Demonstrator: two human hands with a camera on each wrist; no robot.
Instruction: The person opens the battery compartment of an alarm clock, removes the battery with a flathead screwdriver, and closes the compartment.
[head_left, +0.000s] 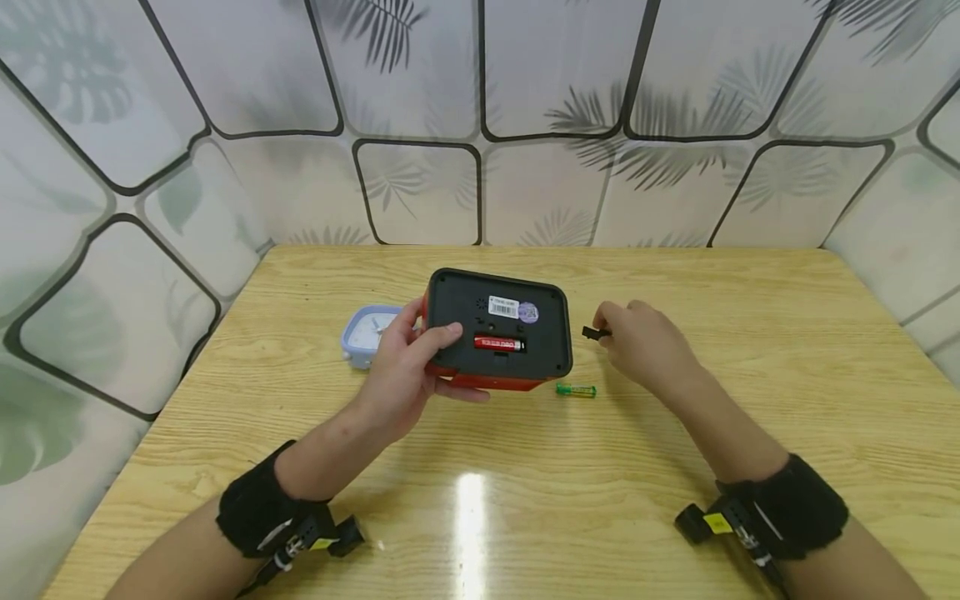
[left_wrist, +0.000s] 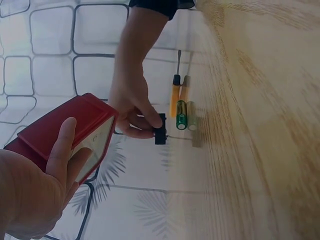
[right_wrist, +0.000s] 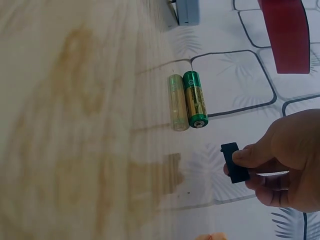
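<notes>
My left hand grips a red box-shaped device by its left side, the thumb lying on its flat black underside. That face is tilted up toward me, showing labels and an uncovered slot with a red battery in it. Off to the right, my right hand pinches a small black battery cover between thumb and fingers, apart from the device. A green and gold battery lies on the table between the hands, below the cover.
A light blue alarm clock stands on the wooden table, partly behind my left hand. In the left wrist view, a screwdriver with an orange handle lies beyond the green battery. Patterned panels close off the back and sides.
</notes>
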